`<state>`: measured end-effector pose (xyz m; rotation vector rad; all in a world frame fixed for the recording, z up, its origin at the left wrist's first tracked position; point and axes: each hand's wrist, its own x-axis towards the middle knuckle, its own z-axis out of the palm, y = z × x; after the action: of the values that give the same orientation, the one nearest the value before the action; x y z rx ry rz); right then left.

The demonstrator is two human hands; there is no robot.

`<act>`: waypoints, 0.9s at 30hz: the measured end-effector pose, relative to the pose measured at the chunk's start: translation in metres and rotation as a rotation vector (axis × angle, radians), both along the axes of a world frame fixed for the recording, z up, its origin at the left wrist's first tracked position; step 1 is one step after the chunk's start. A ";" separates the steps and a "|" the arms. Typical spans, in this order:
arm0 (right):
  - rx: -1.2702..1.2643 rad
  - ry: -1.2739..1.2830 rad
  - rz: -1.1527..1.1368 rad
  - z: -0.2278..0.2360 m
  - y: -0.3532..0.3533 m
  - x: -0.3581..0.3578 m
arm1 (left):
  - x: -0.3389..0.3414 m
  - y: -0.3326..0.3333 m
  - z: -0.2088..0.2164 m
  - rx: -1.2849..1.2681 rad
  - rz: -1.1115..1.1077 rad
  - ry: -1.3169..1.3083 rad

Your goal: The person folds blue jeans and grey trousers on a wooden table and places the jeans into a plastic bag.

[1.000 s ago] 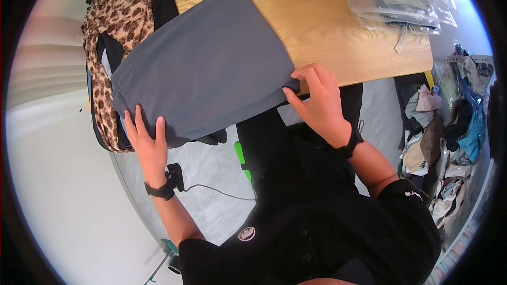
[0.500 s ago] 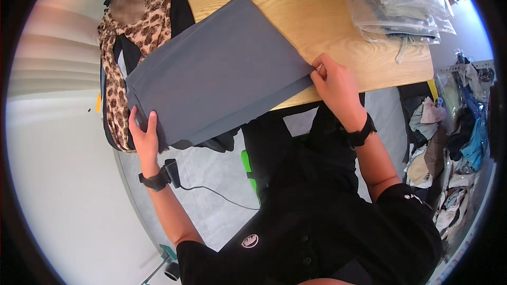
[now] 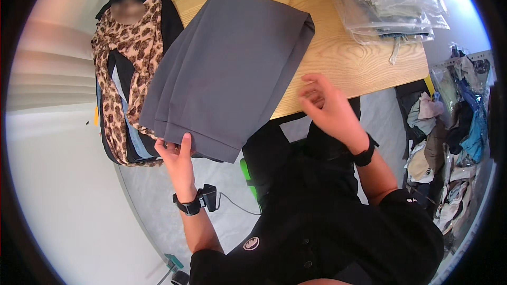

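Folded dark grey trousers (image 3: 232, 68) lie slanted over the wooden table, their hem end hanging over its near left edge. My left hand (image 3: 178, 161) pinches that hem at the lower left corner, thumb on top and the other fingers partly hidden beneath the cloth. To the right of the trousers, my right hand (image 3: 330, 104) hovers by the table's front edge. It touches no cloth, and its fingers are loosely bent and apart with nothing in them. Each wrist wears a black band.
Leopard-print and dark clothes (image 3: 129, 47) lie left of the trousers. Clear plastic bags (image 3: 393, 8) are piled at the far right of the wooden table (image 3: 369, 66). Bagged garments (image 3: 465, 126) fill a rack at right. A cable (image 3: 237, 204) runs from the device at my left wrist.
My right hand has let go of the trousers' right corner and drawn slightly down. The trousers have turned, their right end swinging away from me, while my left hand moved right and nearer me.
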<state>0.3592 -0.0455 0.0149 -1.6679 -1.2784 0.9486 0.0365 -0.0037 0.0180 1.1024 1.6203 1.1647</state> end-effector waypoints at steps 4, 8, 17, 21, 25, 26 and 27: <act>-0.008 0.332 0.107 0.005 0.008 -0.019 | 0.002 0.001 -0.013 0.065 0.079 -0.152; -0.206 0.430 0.453 0.010 0.024 -0.021 | -0.011 0.002 -0.003 0.094 0.088 -0.077; -0.359 0.693 0.542 0.008 0.016 -0.035 | -0.046 0.023 0.008 0.297 0.073 0.669; -0.346 0.856 0.522 0.005 0.016 -0.051 | -0.055 0.043 0.012 0.316 0.026 0.774; -0.341 0.870 0.447 0.002 0.018 -0.062 | -0.079 0.080 0.005 0.380 -0.080 0.684; -0.337 0.869 0.443 -0.002 0.019 -0.061 | -0.082 0.089 0.011 0.300 -0.142 0.632; -0.354 0.846 0.439 -0.006 0.020 -0.059 | -0.082 0.094 0.017 0.221 -0.204 0.580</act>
<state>0.2999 -0.0253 0.0090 -0.9948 -0.9068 1.9699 -0.0460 0.0904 0.0354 1.8295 1.7686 0.9530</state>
